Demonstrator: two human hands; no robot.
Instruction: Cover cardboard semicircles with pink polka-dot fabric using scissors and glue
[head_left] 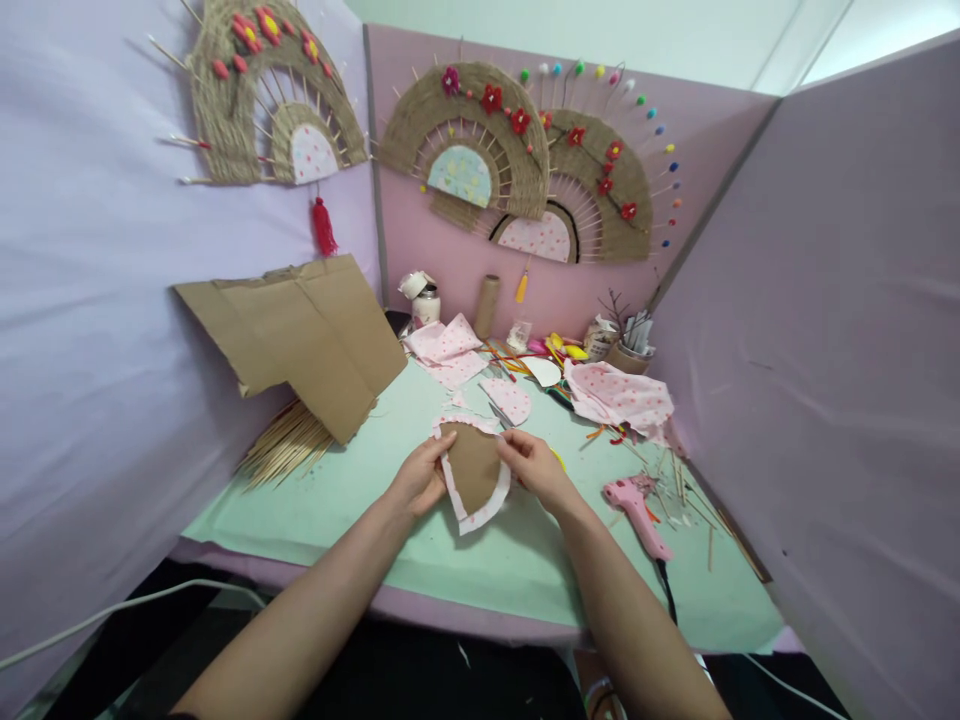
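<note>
Both of my hands hold a brown cardboard half-round [475, 466] edged with white dotted pink fabric, just above the mint green table mat [352, 500]. My left hand [421, 478] pinches its left edge with fingers closed. My right hand [534, 466] grips the right edge, fingers curled on the fabric rim. A pink glue gun [636, 512] lies on the mat just right of my right wrist.
A large cardboard sheet [300, 335] leans at the left over a bundle of wooden skewers [289, 447]. Pink dotted fabric pieces [619, 397], a jar [426, 303], a cardboard tube [487, 305] and craft scraps crowd the back. Woven fans [480, 150] hang on the partition walls.
</note>
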